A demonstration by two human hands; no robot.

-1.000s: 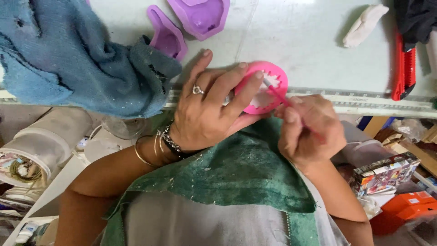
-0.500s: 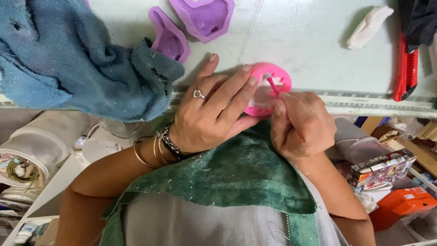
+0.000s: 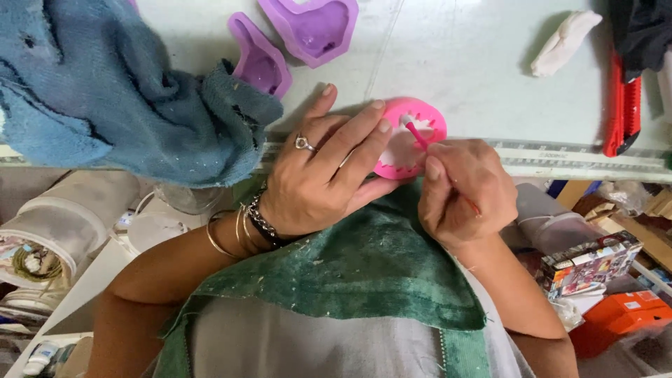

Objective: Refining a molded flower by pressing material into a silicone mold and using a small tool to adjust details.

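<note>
My left hand (image 3: 318, 175) grips a round pink mould (image 3: 422, 119) at the near edge of the white table (image 3: 462, 56), fingers laid across its left side. The mould's hollow shows a white filling with a toothed outline. My right hand (image 3: 462, 189) pinches a thin pink stick tool (image 3: 414, 131) whose tip rests inside the mould. A ring sits on my left hand and several bracelets circle that wrist. A green cloth (image 3: 350, 273) covers my lap below both hands.
Two purple moulds (image 3: 259, 63) (image 3: 311, 28) lie further back on the table. A blue towel (image 3: 105, 91) hangs over the left edge. A white lump (image 3: 563, 42) and a red box cutter (image 3: 619, 105) lie at the right. Tubs and boxes crowd the floor on both sides.
My right hand has shifted slightly down and right, and the stick's tip now sits deeper in the mould's hollow. My left hand keeps its hold.
</note>
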